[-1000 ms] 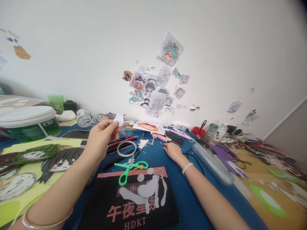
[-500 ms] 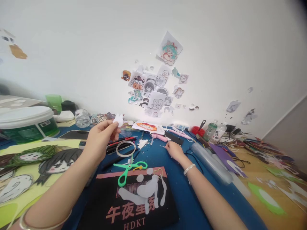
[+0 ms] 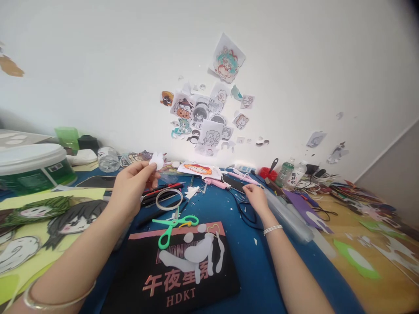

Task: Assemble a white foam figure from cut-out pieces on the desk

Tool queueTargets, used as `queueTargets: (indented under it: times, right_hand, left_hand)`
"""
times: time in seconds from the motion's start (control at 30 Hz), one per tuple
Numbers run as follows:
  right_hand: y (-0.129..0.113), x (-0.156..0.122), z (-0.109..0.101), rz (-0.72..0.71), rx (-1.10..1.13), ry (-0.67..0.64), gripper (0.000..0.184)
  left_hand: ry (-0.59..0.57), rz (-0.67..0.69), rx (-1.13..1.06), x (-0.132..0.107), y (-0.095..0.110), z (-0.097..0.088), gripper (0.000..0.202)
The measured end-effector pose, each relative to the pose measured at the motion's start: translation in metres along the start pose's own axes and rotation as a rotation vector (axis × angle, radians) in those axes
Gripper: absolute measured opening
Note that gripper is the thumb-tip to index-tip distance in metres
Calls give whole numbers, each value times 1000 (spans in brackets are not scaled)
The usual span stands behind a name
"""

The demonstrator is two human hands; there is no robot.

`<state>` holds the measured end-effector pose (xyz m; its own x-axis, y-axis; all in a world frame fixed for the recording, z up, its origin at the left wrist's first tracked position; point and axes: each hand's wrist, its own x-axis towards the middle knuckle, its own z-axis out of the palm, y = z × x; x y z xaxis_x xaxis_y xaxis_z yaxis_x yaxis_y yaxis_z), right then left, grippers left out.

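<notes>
My left hand (image 3: pixel 131 189) is raised above the blue table (image 3: pixel 262 261) and pinches a small white rabbit-shaped cutout (image 3: pixel 156 161) between thumb and fingertips. My right hand (image 3: pixel 257 198) rests further right on the table, its fingers drawn together by a pink tool (image 3: pixel 218 183) and a flat black object (image 3: pixel 234 184); what they hold is hidden. A black cord (image 3: pixel 247 213) loops just below that hand. Between my arms lie green scissors (image 3: pixel 172 226), a tape ring (image 3: pixel 169 199) and a black mat (image 3: pixel 176 266) with white cut shapes on it.
A green tub with a white lid (image 3: pixel 32 163) stands at the far left, above a yellow sheet of drawn faces (image 3: pixel 49 213). Pens (image 3: pixel 160 192) lie by the tape. A clear tube (image 3: pixel 288 216), bottles (image 3: pixel 284 172) and paper scraps crowd the right. Stickers (image 3: pixel 203 117) cover the wall.
My right hand has moved right and away from me, from lying flat on the table to closing its fingers near the pink tool. My left hand still holds the cutout up.
</notes>
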<state>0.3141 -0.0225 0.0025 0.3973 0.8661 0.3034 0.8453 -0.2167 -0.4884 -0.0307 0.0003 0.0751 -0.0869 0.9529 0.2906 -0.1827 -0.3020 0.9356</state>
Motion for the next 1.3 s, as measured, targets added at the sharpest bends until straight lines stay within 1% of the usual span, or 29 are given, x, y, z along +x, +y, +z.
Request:
queueTargets:
  times: [0.03, 0.1, 0.17, 0.2, 0.23, 0.27, 0.33, 0.37, 0.4, 0.47, 0.57, 0.63, 0.7, 0.8, 0.93, 1.17, 1.3]
  right_hand:
    - [-9, -4, 1, -36, 32, 5, 29]
    - [-31, -16, 4, -147, 116, -45, 29]
    - [-55, -34, 7, -404, 291, -253, 27]
    - [-66, -44, 8, -502, 326, -371, 26]
    - [-76, -53, 10, -577, 332, -449, 23]
    - [-84, -62, 12, -648, 305, -490, 19]
    - [-96, -76, 17, -741, 252, -491, 13]
    - [-99, -80, 20, -745, 255, -471, 12]
    - [-101, -83, 22, -719, 278, -442, 12]
    - [-102, -84, 26, -618, 377, -381, 15]
    - [-101, -79, 27, -464, 594, -293, 19]
    - [-101, -77, 27, -415, 711, -256, 20]
    - [-101, -76, 26, -410, 763, -234, 19]
    - [-102, -78, 27, -430, 742, -176, 17]
    - [-102, -79, 29, -476, 640, -115, 18]
    - [-99, -76, 31, -515, 560, -158, 17]
    - [-98, -76, 32, -524, 535, -162, 17]
  left_hand:
    - [-1, -2, 5, 0, -1, 0, 16]
    - [-6, -7, 20, 0, -2, 1, 15]
    - [-18, -15, 39, 0, -3, 2, 15]
    - [-32, -20, 52, -1, -5, 3, 16]
    - [-51, -26, 67, -2, -6, 4, 17]
    - [-75, -36, 84, -3, -8, 6, 18]
    - [-135, -57, 127, -7, -12, 11, 21]
    - [-173, -69, 153, -9, -15, 14, 23]
    - [-221, -82, 183, -12, -18, 18, 24]
    - [-332, -116, 234, -18, -24, 25, 26]
    - [-488, -133, 323, -27, -35, 35, 28]
    - [-559, -137, 371, -31, -41, 40, 28]
    - [-603, -140, 391, -33, -48, 43, 27]
    - [-655, -139, 394, -36, -56, 44, 26]
    - [-703, -115, 421, -37, -62, 43, 28]
    - [-692, 12, 450, -38, -64, 42, 21]
    - [-680, -58, 455, -40, -62, 42, 20]
